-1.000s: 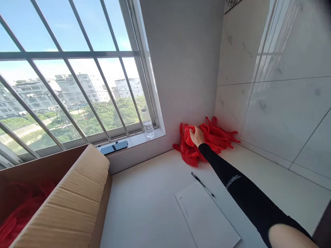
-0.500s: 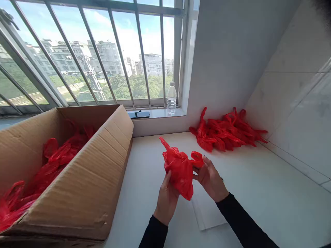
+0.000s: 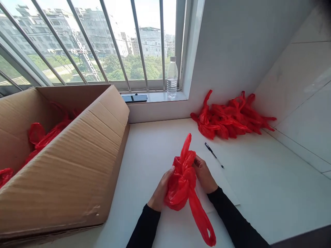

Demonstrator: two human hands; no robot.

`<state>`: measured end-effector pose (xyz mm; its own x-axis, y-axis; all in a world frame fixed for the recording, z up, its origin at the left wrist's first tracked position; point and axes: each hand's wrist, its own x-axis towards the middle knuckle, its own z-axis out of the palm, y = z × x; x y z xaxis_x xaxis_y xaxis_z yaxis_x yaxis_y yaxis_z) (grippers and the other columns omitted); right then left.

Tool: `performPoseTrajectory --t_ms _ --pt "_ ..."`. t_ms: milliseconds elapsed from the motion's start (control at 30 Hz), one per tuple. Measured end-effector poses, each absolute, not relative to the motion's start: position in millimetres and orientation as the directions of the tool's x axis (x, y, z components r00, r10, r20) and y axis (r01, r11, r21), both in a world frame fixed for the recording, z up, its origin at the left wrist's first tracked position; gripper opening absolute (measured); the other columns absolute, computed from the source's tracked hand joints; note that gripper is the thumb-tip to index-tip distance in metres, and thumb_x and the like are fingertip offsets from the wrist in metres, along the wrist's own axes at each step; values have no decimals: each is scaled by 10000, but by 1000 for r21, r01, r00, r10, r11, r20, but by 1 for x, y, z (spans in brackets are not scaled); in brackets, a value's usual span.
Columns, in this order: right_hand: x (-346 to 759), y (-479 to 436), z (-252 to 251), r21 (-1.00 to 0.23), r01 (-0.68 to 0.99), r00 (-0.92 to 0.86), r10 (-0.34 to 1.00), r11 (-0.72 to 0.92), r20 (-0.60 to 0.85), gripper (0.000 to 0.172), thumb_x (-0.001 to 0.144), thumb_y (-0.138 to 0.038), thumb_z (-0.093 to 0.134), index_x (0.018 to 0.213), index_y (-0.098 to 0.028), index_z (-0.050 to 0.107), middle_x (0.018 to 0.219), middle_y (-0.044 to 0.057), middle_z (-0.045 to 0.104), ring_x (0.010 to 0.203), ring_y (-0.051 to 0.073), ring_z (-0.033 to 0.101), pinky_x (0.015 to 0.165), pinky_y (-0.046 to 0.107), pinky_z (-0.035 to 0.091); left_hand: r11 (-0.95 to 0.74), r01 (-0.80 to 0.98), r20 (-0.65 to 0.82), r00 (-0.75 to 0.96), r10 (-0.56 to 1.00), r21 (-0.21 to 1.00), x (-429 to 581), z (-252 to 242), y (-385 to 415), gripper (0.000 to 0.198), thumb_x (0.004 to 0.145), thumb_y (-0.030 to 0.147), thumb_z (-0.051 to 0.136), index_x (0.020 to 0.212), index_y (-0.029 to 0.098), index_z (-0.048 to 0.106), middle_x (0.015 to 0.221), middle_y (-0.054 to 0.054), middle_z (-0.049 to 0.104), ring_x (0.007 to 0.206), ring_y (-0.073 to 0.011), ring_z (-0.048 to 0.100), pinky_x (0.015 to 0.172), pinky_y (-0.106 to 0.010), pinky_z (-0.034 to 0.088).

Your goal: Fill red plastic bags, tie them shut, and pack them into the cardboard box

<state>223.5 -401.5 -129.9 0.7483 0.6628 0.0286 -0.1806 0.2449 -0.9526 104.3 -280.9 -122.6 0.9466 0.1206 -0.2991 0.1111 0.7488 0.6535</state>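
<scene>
A crumpled red plastic bag [image 3: 182,182] is held between both my hands above the white counter. My left hand [image 3: 160,190] grips its left side and my right hand [image 3: 204,174] grips its right side near the top. One handle loop of the bag hangs down toward me, another points up. A pile of more red plastic bags [image 3: 230,115] lies in the far right corner against the wall. Under my hands a white sheet of paper [image 3: 219,187] lies flat, partly hidden.
A large open cardboard box [image 3: 77,151] with red bags inside stands at the left. A black pen [image 3: 214,155] lies beyond the paper. On the windowsill stand a water bottle [image 3: 172,78] and a dark phone [image 3: 134,98]. Tiled wall at right.
My right hand took one red bag from the corner pile and brought it to the middle, where my left hand joined it. The bag has been loosened and a handle now hangs down.
</scene>
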Motion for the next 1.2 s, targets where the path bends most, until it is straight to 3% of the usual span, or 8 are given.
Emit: performPoseTrajectory --t_ms 100,267,433,567,733,900,1067,1200 --pt "225 -406 -132 -944 -204 778 628 261 6 199 906 -454 686 959 -263 679 959 2 700 787 168 582 709 301 477 711 107 -258 960 108 695 103 -116 -281 321 953 479 625 975 171 715 912 -81 732 728 -191 659 686 -300 533" --pt "220 -407 -125 -915 -309 737 674 261 -57 293 913 -525 644 1032 -260 683 998 33 727 848 212 652 763 346 528 664 91 -239 962 136 742 100 -111 -281 320 955 474 630 1012 174 728 969 -84 744 783 -208 670 689 -292 504" --pt "219 -405 -122 -891 -380 675 733 247 -84 410 779 -442 809 1131 -275 682 1039 43 738 882 235 679 750 356 545 649 53 -247 945 212 759 101 -116 -283 209 954 374 643 1073 218 717 1027 -53 743 913 -221 678 755 -281 507" --pt "222 -404 -128 -882 -379 712 697 278 -87 307 798 -410 792 1046 -260 690 999 28 734 793 202 652 697 330 530 632 46 -252 937 242 774 103 -118 -288 315 969 416 615 1207 225 694 1155 -79 727 1041 -259 671 795 -295 513" --pt "222 -407 -119 -894 -358 714 696 269 -76 134 869 -381 723 922 -263 685 770 -19 676 654 167 566 624 313 498 593 45 -217 951 222 804 101 -111 -290 396 953 412 659 1321 269 635 1277 -81 679 1132 -267 641 878 -311 519" --pt "218 -409 -115 -921 -304 673 739 243 -26 121 816 -315 772 887 -234 717 904 20 718 852 223 621 808 365 516 551 31 -214 938 272 834 103 -112 -288 402 969 454 623 1311 244 633 1258 -98 677 1104 -256 654 875 -313 528" --pt "220 -410 -126 -917 -306 697 716 255 -33 132 875 -343 716 953 -237 716 925 28 722 839 223 633 805 377 521 502 33 -218 924 315 864 103 -114 -287 417 919 432 704 1275 227 636 1199 -97 690 1029 -236 669 831 -308 534" --pt "221 -410 -123 -919 -306 674 738 248 -25 347 895 -395 708 1219 -284 655 1175 47 711 1043 250 643 943 409 509 446 -12 -186 899 397 895 102 -116 -285 395 907 433 720 1236 224 655 1159 -70 692 958 -198 651 813 -287 518"
